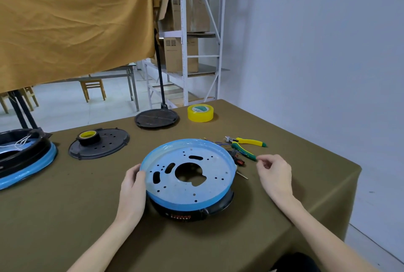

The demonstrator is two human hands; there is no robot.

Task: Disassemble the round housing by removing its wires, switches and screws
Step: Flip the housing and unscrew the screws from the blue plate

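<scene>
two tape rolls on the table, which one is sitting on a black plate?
The smaller black roll with the yellow core: it rests on the perforated black plate at left. The yellow tape roll sits directly on the table cloth, far side.

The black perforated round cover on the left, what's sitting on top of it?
A roll of black tape with a yellow core sits on the black perforated cover, toward its far left part. What lies beneath the roll is hidden.
</scene>
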